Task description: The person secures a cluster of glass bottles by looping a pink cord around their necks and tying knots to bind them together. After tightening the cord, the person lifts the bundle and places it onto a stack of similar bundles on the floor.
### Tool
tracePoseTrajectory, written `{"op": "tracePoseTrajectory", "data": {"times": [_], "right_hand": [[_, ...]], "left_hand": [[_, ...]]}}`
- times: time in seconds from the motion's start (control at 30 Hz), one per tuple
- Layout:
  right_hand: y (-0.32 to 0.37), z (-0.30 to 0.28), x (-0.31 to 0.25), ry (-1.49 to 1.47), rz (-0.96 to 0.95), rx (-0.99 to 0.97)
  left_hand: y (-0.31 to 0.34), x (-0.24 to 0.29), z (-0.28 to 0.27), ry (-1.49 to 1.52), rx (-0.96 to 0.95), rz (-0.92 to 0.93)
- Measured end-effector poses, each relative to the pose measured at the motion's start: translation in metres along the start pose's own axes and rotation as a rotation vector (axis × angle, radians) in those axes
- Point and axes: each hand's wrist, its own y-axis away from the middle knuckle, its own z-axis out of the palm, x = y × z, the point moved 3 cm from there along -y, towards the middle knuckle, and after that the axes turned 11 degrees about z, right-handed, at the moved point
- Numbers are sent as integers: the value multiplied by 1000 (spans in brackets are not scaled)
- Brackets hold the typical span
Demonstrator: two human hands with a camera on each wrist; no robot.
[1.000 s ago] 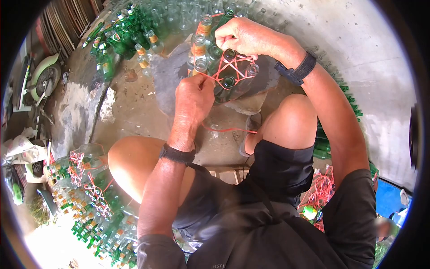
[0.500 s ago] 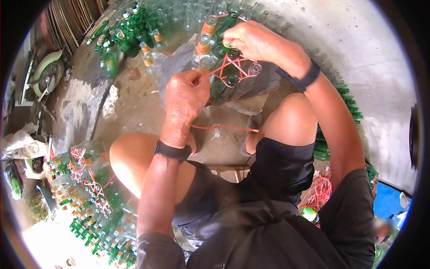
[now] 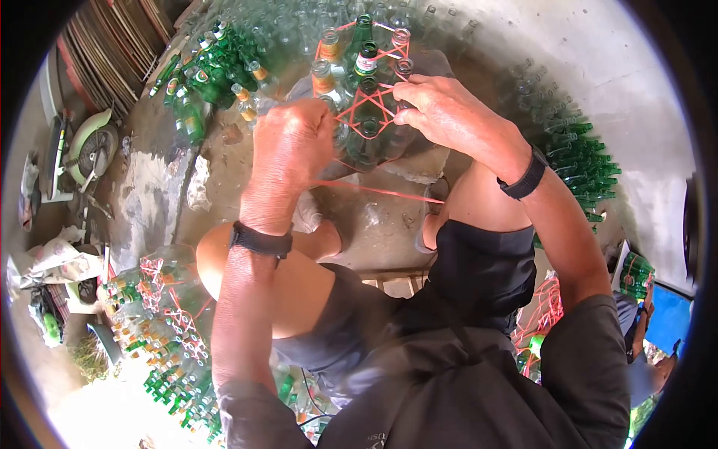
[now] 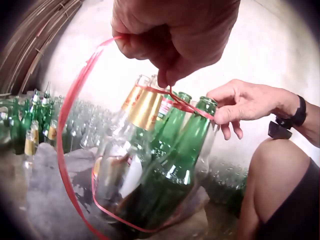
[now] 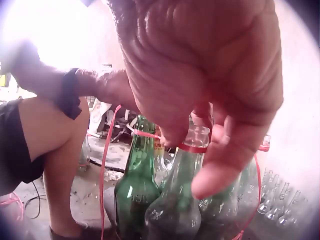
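Observation:
A bundle of clear and green glass bottles stands upright, with red plastic string crisscrossed around the necks. My left hand (image 3: 293, 138) pinches the red string (image 4: 62, 135) left of the bundle; a loop hangs from its fingers in the left wrist view. My right hand (image 3: 456, 116) is at the bundle's right side, thumb and fingers around the neck of a clear bottle (image 5: 175, 200). A green bottle (image 5: 137, 175) stands beside it with string round its neck. Gold-wrapped necks of clear bottles (image 4: 147, 107) are on the bundle's left, below my left hand.
The bundle stands on a dark slab (image 4: 50, 175). Green bottles (image 3: 206, 75) crowd the back left, and more bottles (image 3: 572, 157) line the wall at right. Tied bottles (image 3: 164, 337) stand behind my left knee. A string (image 3: 381, 191) runs across between my legs.
My right hand has moved from the bundle's rear bottles to the clear bottle at the near right. My left hand has drawn left with the string. The head view has shifted slightly.

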Motion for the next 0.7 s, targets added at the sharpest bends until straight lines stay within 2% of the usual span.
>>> {"op": "tracePoseTrajectory", "data": {"times": [0.03,0.07,0.13,0.27,0.4,0.47,0.5,0.57,0.7], "right_hand": [[1,1,0,44,-106,14],[5,1,2,40,-102,23],[3,-7,-7,-85,69,-46],[2,-6,-7,-132,85,-22],[-1,-9,-9,-65,122,-115],[-1,-7,-8,-55,123,-140],[0,-6,-8,-80,120,-104],[3,-6,-9,-105,119,-71],[3,-7,-10,-40,183,-152]], "left_hand": [[-1,-1,-2,8,-18,5],[-3,-2,-4,15,-36,13],[-4,0,-8,-4,-49,33],[-8,-2,-7,-45,-48,107],[-19,3,-12,-9,-90,85],[-26,3,-13,-2,-113,227],[-30,-2,-15,-2,-116,227],[-38,-11,-15,-57,-290,272],[-50,-17,-11,-85,-388,250]]}}
